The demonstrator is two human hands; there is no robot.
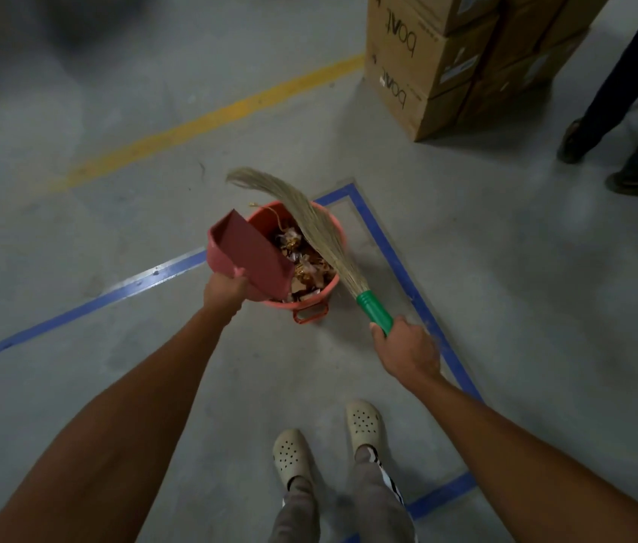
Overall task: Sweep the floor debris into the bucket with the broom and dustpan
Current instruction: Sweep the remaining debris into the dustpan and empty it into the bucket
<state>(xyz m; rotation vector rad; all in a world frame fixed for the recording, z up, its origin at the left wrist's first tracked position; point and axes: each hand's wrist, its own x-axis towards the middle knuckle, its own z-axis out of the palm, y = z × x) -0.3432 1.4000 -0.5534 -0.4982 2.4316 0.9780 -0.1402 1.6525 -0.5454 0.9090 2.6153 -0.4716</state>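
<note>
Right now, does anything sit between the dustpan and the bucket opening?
Nothing visible does. The dustpan, held by the left hand, tilts over the left rim of the bucket; the broom crosses only its right side.

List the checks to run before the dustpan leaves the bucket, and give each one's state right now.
1. Left hand grips the dustpan by its handle: ok.
2. Right hand grips the broom at its green handle: ok.
3. Dustpan tipped over the bucket mouth: ok.
4. Dustpan's visible inner face bare: ok.
5. Room left in the bucket: cannot tell; the debris lies high.
6. Floor fully swept: cannot tell from this view.
</note>
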